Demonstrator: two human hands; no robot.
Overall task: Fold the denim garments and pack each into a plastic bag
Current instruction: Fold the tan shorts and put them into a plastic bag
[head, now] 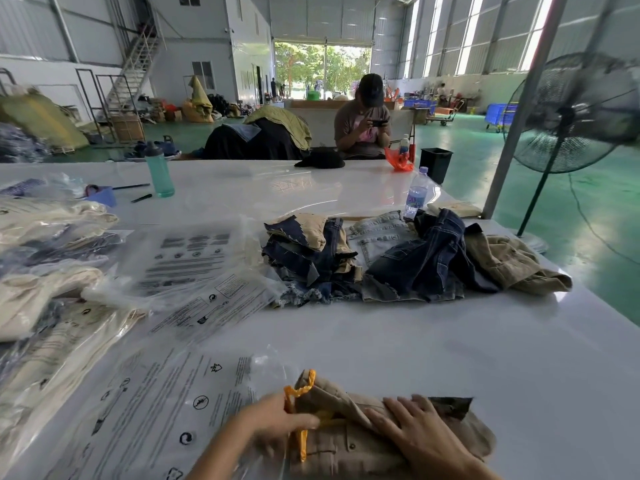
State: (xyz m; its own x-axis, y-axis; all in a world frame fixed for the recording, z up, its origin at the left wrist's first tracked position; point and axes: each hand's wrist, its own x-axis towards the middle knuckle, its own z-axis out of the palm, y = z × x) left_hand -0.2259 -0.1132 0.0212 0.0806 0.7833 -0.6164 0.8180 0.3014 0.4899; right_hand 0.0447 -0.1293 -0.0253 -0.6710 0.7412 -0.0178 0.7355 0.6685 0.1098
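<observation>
A folded tan denim garment (349,445) lies at the table's near edge, half inside a clear printed plastic bag (166,403). My left hand (277,419) grips the bag's yellow-edged mouth at the garment's left end. My right hand (415,431) presses flat on top of the garment, fingers spread. Farther back, a pile of loose dark blue, pale blue and tan denim pieces (398,258) sits in the middle of the white table (450,341).
Packed bags of cream and dark garments (45,278) and spare printed bags (194,265) fill the left side. A teal bottle (158,171), a water bottle (416,195) and pens stand farther back. A person sits across the table; a standing fan (571,112) is at right.
</observation>
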